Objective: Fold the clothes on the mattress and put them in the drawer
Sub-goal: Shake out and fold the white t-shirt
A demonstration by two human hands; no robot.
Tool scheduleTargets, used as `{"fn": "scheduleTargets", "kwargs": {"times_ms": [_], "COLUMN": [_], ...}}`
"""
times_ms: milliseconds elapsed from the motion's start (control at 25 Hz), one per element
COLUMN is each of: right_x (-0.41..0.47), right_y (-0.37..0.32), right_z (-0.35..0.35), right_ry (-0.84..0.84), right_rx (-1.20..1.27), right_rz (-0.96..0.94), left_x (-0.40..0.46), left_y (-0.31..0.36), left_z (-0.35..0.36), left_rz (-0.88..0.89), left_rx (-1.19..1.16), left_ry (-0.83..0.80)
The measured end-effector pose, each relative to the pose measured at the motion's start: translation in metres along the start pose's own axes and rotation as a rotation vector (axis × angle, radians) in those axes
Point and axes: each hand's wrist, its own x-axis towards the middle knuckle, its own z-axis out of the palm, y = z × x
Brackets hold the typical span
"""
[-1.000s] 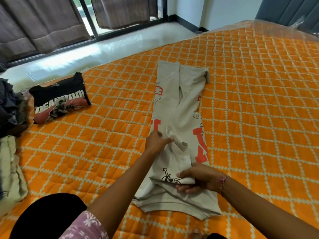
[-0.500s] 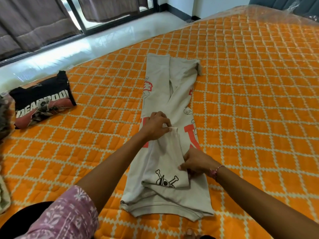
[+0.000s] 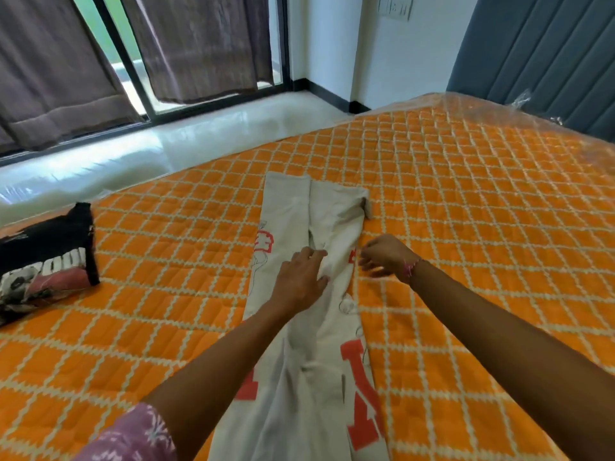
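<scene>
Two hands work a beige garment (image 3: 332, 234) on the orange quilted mattress (image 3: 482, 201): left hand (image 3: 301, 281) presses flat, fingers straight; right hand (image 3: 386, 256), blurred, seems loosely spread, holding nothing; curtained window (image 3: 199, 48) beyond.

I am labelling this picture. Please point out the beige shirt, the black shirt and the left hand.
beige shirt (image 3: 336, 207): head view, far plain part.
black shirt (image 3: 50, 241): head view, black top.
left hand (image 3: 301, 277): head view, back of hand.

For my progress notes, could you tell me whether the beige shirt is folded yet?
Partly: the beige shirt lies in a long narrow strip, sides folded inward, not yet folded lengthwise.
</scene>
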Motion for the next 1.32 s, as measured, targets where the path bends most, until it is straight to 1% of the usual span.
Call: {"fn": "scheduleTargets", "kwargs": {"times_ms": [80, 160, 240, 320, 360, 400, 440, 520, 600, 640, 680, 720, 760, 840, 880, 920, 960, 1000, 1040, 1080, 1120, 1160, 1200, 1240, 1280, 1320], "right_x": [0.041, 0.078, 0.111, 0.146, 0.162, 0.176, 0.19, 0.209, 0.21, 0.211, 0.209, 0.208, 0.21, 0.204, 0.195, 0.186, 0.174, 0.162, 0.152, 0.148, 0.152, 0.159, 0.166, 0.175, 0.186, 0.195], "right_y": [-0.011, -0.016, -0.024, -0.033, -0.04, -0.047, -0.053, -0.071, -0.086, -0.084, -0.082, -0.079, -0.079, -0.088, -0.096, -0.105, -0.116, -0.126, -0.13, -0.129, -0.125, -0.119, -0.111, -0.101, -0.087, -0.077], "right_z": [-0.009, -0.013, -0.014, -0.011, -0.009, -0.007, -0.008, -0.015, -0.022, -0.027, -0.029, -0.031, -0.031, -0.024, -0.015, -0.004, 0.014, 0.035, 0.055, 0.073, 0.084, 0.083, 0.074, 0.061, 0.048, 0.039], "right_ry": [0.086, 0.145, 0.175, 0.169, 0.164, 0.187, 0.233, 0.336, 0.414, 0.428, 0.429, 0.422, 0.424, 0.427, 0.406, 0.339, 0.237, 0.115, -0.027, -0.103, -0.035, 0.153, 0.361, 0.502, 0.554, 0.517], "right_rx": [0.231, 0.421, 0.542, 0.63, 0.678, 0.697, 0.691, 0.706, 0.827, 0.894, 0.914, 0.856, 0.752, 0.564, 0.496, 0.425, 0.322, 0.182, 0.037, -0.118, -0.249, -0.313, -0.286, -0.241, -0.233, -0.277], "right_rz": [0.038, 0.071, 0.101, 0.117, 0.141, 0.142, 0.117, -0.014, -0.155, -0.164, -0.141, -0.119, -0.119, -0.206, -0.29, -0.398, -0.497, -0.573, -0.621, -0.692, -0.751, -0.757, -0.687, -0.557, -0.462, -0.41], "left_x": [0.032, 0.062, 0.093, 0.121, 0.13, 0.135, 0.137, 0.135, 0.135, 0.136, 0.137, 0.137, 0.138, 0.14, 0.144, 0.151, 0.157, 0.164, 0.171, 0.177, 0.181, 0.183, 0.181, 0.177, 0.173, 0.172], "left_y": [-0.003, -0.012, -0.034, -0.056, -0.065, -0.073, -0.078, -0.083, -0.086, -0.086, -0.085, -0.083, -0.083, -0.083, -0.083, -0.084, -0.081, -0.082, -0.087, -0.094, -0.101, -0.11, -0.114, -0.116, -0.118, -0.119], "left_z": [0.006, 0.007, 0.01, 0.015, 0.02, 0.028, 0.036, 0.048, 0.05, 0.047, 0.044, 0.042, 0.042, 0.04, 0.037, 0.028, 0.009, -0.011, -0.027, -0.04, -0.047, -0.047, -0.044, -0.038, -0.032, -0.027], "left_rz": [0.051, 0.077, 0.048, 0.003, 0.005, 0.03, 0.065, 0.105, 0.079, 0.055, 0.038, 0.035, 0.042, 0.046, 0.017, -0.016, -0.096, -0.204, -0.314, -0.383, -0.484, -0.609, -0.708, -0.764, -0.765, -0.746], "left_rx": [0.047, 0.084, 0.185, 0.289, 0.298, 0.281, 0.244, 0.153, 0.116, 0.113, 0.122, 0.142, 0.142, 0.127, 0.072, -0.119, -0.558, -1.061, -1.438, -1.649, -1.658, -1.596, -1.549, -1.551, -1.575, -1.596], "left_ry": [-0.001, 0.035, 0.047, -0.033, -0.058, -0.034, 0.038, 0.179, 0.169, 0.139, 0.113, 0.093, 0.076, 0.007, -0.047, -0.084, -0.084, -0.025, 0.001, 0.016, 0.035, 0.066, 0.069, 0.057, 0.038, 0.028]}}
